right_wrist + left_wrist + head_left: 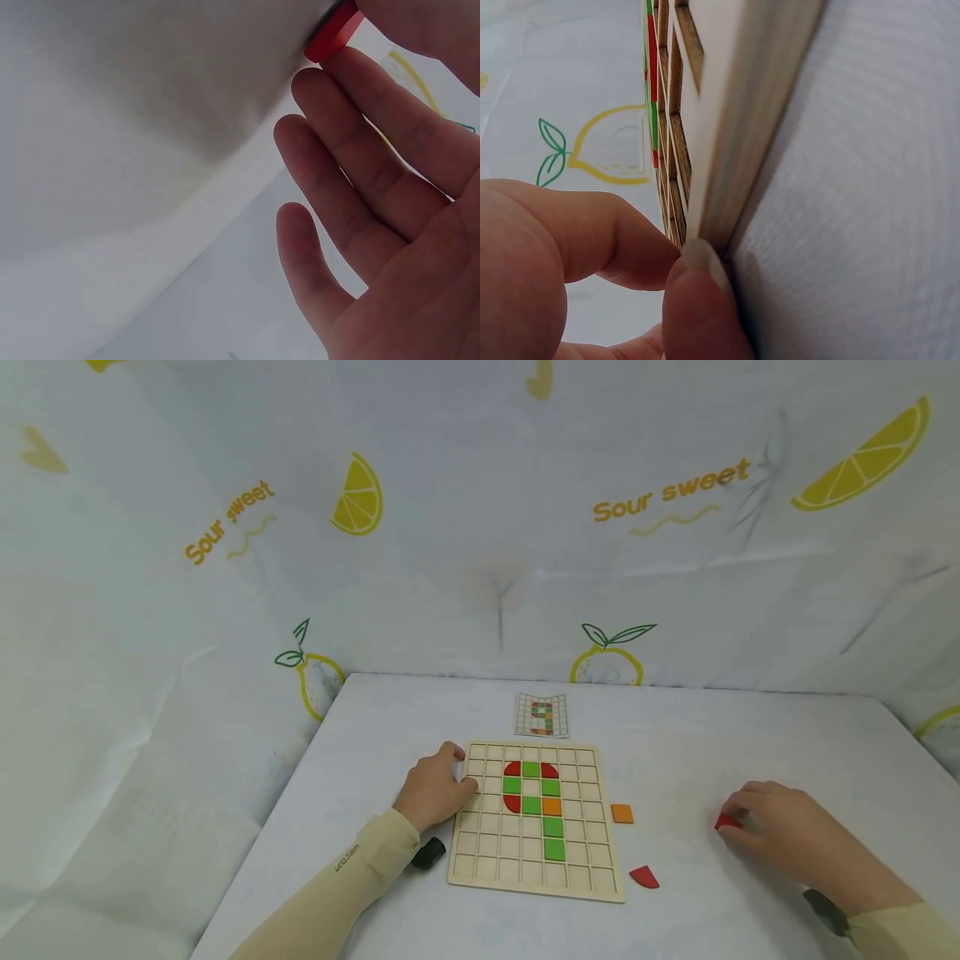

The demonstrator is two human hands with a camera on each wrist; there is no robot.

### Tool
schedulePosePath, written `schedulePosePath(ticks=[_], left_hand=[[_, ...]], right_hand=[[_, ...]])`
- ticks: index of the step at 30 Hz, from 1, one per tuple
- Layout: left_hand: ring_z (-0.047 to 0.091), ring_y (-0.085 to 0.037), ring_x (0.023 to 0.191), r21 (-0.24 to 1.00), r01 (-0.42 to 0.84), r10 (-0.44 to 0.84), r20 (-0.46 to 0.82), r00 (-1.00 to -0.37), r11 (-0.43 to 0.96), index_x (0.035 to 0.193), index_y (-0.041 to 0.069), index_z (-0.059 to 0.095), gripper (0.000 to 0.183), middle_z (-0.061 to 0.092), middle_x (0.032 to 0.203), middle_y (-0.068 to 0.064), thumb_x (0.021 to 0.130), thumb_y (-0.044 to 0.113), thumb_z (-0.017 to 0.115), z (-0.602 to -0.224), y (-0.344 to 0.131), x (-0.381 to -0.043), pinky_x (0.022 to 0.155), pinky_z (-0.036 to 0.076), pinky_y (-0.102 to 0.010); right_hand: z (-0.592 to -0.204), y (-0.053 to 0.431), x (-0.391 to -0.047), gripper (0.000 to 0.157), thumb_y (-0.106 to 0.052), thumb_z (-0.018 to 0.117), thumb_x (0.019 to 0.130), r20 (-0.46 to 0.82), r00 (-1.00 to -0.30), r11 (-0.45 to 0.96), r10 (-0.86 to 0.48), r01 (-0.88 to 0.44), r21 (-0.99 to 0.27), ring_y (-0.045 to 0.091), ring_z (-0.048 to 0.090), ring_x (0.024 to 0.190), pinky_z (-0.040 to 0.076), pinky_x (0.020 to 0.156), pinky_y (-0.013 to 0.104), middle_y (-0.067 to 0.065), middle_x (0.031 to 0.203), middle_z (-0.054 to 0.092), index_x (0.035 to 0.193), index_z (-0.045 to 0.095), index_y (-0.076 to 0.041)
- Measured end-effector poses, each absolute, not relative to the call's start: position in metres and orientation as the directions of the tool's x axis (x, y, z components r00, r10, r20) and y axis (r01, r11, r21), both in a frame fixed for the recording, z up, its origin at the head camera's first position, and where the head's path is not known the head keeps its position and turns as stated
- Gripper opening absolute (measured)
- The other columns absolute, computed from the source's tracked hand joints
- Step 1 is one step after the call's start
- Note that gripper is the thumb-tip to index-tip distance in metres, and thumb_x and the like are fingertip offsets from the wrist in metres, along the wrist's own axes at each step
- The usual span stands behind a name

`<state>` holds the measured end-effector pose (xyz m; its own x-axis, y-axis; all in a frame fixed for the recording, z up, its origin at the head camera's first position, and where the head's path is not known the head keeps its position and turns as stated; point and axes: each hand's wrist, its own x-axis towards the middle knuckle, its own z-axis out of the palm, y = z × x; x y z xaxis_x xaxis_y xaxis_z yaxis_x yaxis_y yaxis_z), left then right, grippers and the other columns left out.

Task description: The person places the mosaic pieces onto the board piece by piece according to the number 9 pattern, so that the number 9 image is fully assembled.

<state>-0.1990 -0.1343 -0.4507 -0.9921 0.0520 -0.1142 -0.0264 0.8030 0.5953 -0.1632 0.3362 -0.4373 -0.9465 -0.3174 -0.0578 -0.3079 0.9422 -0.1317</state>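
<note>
A pale wooden grid board (502,847) lies on the white table, with red, green and orange tiles set in its squares in a shape like a 9. My left hand (435,791) holds the board's left edge, its thumb and a finger curled at the rim; the wooden edge (739,127) shows close up in the left wrist view. Well to the right of the board, my right hand (776,831) pinches a red tile (334,34) between thumb and index finger, just above or at the tabletop. The other right fingers are spread loosely.
A small printed pattern card (542,716) lies behind the board. Right of the board are a loose orange square tile (622,813) and a red quarter-round tile (644,877). A white cloth (480,527) printed with lemons hangs behind the table.
</note>
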Motion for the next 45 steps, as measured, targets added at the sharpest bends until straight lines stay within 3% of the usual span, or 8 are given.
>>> schedulePosePath(ticks=[10, 18, 33, 45], left_hand=[[0.053, -0.016, 0.061, 0.599, -0.030, 0.052, -0.118, -0.992, 0.800, 0.138, 0.004, 0.060, 0.048, 0.058, 0.068, -0.002, 0.094, 0.023, 0.069, -0.450, -0.133, -0.199, 0.059, 0.041, -0.032], [0.052, -0.016, 0.061, 0.599, -0.036, 0.049, -0.126, -0.991, 0.800, 0.137, 0.005, 0.060, 0.047, 0.057, 0.067, -0.001, 0.094, 0.024, 0.069, -0.450, -0.133, -0.199, 0.058, 0.041, -0.032], [0.051, -0.017, 0.060, 0.604, -0.033, 0.054, -0.125, -0.991, 0.796, 0.137, 0.005, 0.060, 0.047, 0.056, 0.067, -0.001, 0.095, 0.024, 0.069, -0.449, -0.134, -0.199, 0.058, 0.040, -0.032], [0.050, -0.016, 0.059, 0.604, -0.023, 0.058, -0.114, -0.992, 0.796, 0.137, 0.004, 0.060, 0.048, 0.055, 0.066, -0.001, 0.094, 0.023, 0.068, -0.449, -0.135, -0.199, 0.057, 0.039, -0.032]], right_hand=[[-0.425, 0.295, -0.166, 0.018, -0.025, 0.091, 0.084, -0.035, -0.929, 0.923, -0.368, -0.360, -0.136, 0.014, 0.061, 0.083, 0.060, 0.082, 0.047, -0.010, 0.087, 0.066, 0.092, 0.077, -0.017], [-0.413, 0.250, -0.165, 0.013, -0.024, 0.090, 0.086, -0.021, -0.910, 0.899, -0.414, -0.406, -0.164, 0.016, 0.063, 0.089, 0.056, 0.093, 0.055, -0.010, 0.092, 0.068, 0.093, 0.079, -0.022], [-0.402, 0.178, -0.149, 0.015, -0.035, 0.088, 0.089, -0.013, -0.821, 0.811, -0.571, -0.562, -0.159, 0.014, 0.063, 0.101, 0.051, 0.108, 0.049, -0.016, 0.093, 0.065, 0.093, 0.077, -0.026], [-0.412, 0.151, -0.132, 0.012, -0.028, 0.087, 0.087, 0.094, -0.724, 0.716, -0.683, -0.690, -0.107, 0.012, 0.061, 0.096, 0.053, 0.103, 0.045, -0.016, 0.088, 0.062, 0.087, 0.076, -0.023]])
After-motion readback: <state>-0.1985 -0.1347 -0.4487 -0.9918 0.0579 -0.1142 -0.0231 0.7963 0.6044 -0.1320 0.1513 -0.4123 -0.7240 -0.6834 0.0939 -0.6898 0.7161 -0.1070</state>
